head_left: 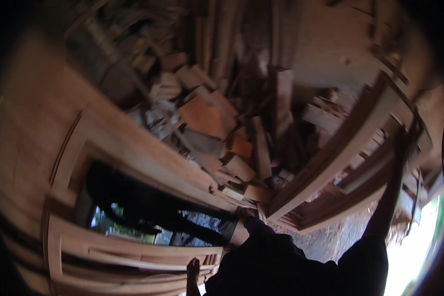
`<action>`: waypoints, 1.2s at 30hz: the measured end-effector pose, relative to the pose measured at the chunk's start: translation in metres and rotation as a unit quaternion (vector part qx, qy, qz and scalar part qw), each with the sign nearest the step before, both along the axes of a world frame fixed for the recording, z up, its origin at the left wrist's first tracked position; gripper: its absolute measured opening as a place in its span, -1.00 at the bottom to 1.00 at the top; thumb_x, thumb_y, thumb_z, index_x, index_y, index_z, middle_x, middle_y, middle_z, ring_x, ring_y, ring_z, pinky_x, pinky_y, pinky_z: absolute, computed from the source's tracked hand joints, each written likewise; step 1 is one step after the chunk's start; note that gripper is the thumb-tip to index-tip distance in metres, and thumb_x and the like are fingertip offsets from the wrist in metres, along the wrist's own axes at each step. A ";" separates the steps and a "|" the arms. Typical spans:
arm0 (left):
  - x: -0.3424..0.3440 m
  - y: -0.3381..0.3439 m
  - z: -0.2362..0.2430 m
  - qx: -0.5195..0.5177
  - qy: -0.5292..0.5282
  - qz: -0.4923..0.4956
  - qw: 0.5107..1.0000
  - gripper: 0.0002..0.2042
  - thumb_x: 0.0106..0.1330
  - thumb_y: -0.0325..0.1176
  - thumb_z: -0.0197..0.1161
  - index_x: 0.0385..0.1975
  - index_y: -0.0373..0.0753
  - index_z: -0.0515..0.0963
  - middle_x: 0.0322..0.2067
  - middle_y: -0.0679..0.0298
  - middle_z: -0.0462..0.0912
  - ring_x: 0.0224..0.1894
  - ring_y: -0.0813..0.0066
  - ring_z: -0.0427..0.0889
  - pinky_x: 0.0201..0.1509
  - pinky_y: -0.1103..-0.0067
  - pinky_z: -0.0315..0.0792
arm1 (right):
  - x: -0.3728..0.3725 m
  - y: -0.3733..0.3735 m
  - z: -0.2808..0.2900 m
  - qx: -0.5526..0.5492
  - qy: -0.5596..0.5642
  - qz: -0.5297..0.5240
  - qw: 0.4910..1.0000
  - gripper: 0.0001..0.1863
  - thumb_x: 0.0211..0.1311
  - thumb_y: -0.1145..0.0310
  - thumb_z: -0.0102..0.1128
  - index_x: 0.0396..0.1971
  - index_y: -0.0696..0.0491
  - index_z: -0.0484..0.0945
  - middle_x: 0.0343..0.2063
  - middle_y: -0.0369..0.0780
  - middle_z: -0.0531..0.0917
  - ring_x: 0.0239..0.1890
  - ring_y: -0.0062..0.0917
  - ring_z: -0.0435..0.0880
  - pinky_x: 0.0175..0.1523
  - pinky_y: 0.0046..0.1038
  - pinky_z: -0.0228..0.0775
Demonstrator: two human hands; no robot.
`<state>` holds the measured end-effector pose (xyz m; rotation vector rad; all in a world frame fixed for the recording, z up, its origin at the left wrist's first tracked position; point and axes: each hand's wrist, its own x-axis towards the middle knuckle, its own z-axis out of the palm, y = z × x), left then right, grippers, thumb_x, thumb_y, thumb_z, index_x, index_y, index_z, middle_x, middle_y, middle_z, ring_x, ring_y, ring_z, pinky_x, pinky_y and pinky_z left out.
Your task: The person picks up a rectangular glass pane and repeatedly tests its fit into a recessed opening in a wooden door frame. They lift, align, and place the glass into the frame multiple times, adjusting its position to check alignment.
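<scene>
**Arms spread between two wooden frames**

The person's right arm stretches out to the right, its hand at the far end of a long slatted wooden frame that slants across the right side. The hand is dark and blurred there — whether its fingers close round the wood, I cannot tell. The left hand is low in the view, just beside the right-hand end of a pale wooden frame at lower left. Its fingers look curled, but how tightly, and whether they hold anything, I cannot tell.

Above that frame, a broad wooden panel runs diagonally down toward the person's body. Beyond, between the panel and the slatted frame, lies a jumbled heap of wood offcuts, with tall boards upright behind — all softened by blur.
</scene>
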<state>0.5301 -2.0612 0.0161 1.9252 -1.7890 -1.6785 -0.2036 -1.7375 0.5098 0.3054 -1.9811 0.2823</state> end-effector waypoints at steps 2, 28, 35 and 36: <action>-0.014 -0.014 -0.005 -0.170 -0.010 -0.099 0.980 -0.55 0.42 -0.15 0.13 0.15 -0.36 0.49 0.04 0.02 0.63 0.06 0.25 0.62 0.16 0.43 0.44 | 0.021 0.004 -0.034 0.043 -0.027 0.040 0.998 -0.43 0.29 0.43 0.11 0.31 -0.13 0.30 0.24 -0.12 0.39 0.05 -0.21 0.56 0.00 -0.24 0.53; -0.065 -0.197 0.222 -0.331 0.213 0.479 0.784 -0.46 0.32 -0.44 0.16 0.32 -0.36 0.28 0.08 0.10 0.56 -0.05 0.52 0.56 -0.01 0.62 0.41 | 0.501 -0.681 -0.130 0.167 0.004 0.859 0.485 -0.57 0.03 0.55 0.20 -0.02 0.09 0.52 -0.09 -0.20 0.53 0.02 -0.29 0.54 0.07 -0.29 0.44; -0.045 -0.161 0.180 -0.427 0.102 0.443 0.782 -0.48 0.32 -0.31 0.22 0.27 -0.32 0.35 0.15 -0.10 0.49 0.07 0.10 0.57 0.13 0.37 0.47 | 0.586 -0.693 -0.118 0.159 0.078 0.876 0.448 -0.66 -0.05 0.53 0.23 -0.17 -0.01 0.57 -0.21 -0.29 0.50 -0.06 -0.41 0.52 0.07 -0.34 0.39; -0.049 -0.155 0.177 -0.414 0.107 0.442 0.788 -0.47 0.33 -0.32 0.22 0.28 -0.32 0.34 0.16 -0.08 0.49 0.09 0.11 0.56 0.15 0.37 0.45 | 0.585 -0.699 -0.122 0.172 0.079 0.869 0.458 -0.69 -0.05 0.52 0.23 -0.21 -0.01 0.58 -0.22 -0.30 0.50 -0.08 -0.42 0.52 0.07 -0.34 0.39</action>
